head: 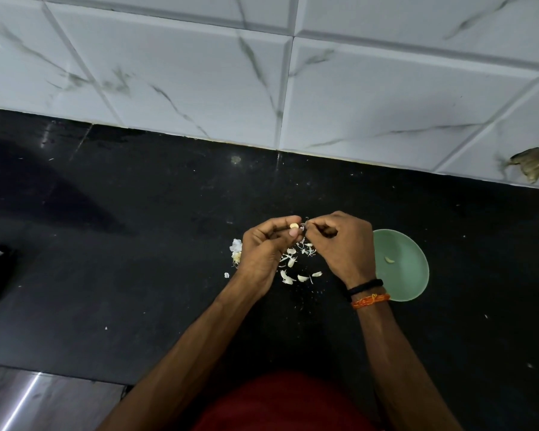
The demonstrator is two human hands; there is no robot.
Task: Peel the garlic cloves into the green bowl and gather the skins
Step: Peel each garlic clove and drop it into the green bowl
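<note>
Mid-peel above the black counter (137, 275), the left hand (262, 253) pinches a garlic clove (293, 226) while the right hand (346, 244) tugs its skin (one peeled clove lies in the green bowl (414, 275)), the drop there likely next.

This is a home kitchen. A black stone counter (137, 244) runs along a wall of white marble-look tiles (199, 82) with grey veins. Papery garlic skins (293, 265) lie scattered on the counter beside a small green bowl (408, 275). One tile (511, 150) at the far right is chipped, showing a brown patch (529, 164).
</note>
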